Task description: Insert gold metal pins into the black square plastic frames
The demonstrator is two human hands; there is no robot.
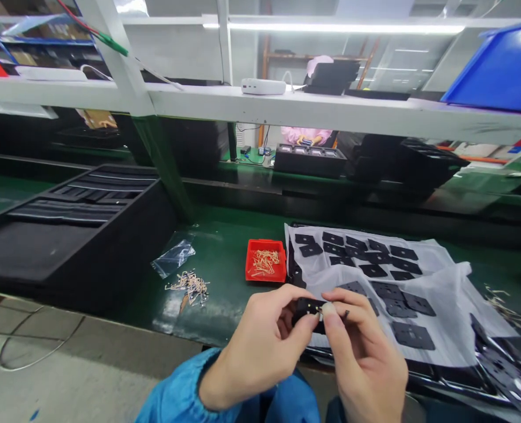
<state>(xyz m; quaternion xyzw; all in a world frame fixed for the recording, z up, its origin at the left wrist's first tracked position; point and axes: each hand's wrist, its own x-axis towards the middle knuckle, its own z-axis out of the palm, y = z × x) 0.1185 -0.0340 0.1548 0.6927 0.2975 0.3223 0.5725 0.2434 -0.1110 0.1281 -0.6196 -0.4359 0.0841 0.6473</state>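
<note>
My left hand (264, 343) is closed around a small black plastic part (307, 306) with tiny gold-coloured spots on its face. My right hand (364, 352) meets it from the other side, thumb and fingers pinched at the part's edge. Between those fingertips is a small thin piece (346, 314), partly hidden, whose kind I cannot make out. Just beyond my hands stands a red tray (249, 271) of thin gold-coloured metal pieces (264, 262). To its right, flat black plates (413, 336) lie on white sheeting (452, 352).
Left of the red tray are a pile of small metal pins (192, 286) and a clear plastic bag (173, 257). A large black foam box (123, 258) occupies the left. Above runs a white shelf (199, 101) with a blue bin (498, 70). Across the bench sits a person in pink (293, 135).
</note>
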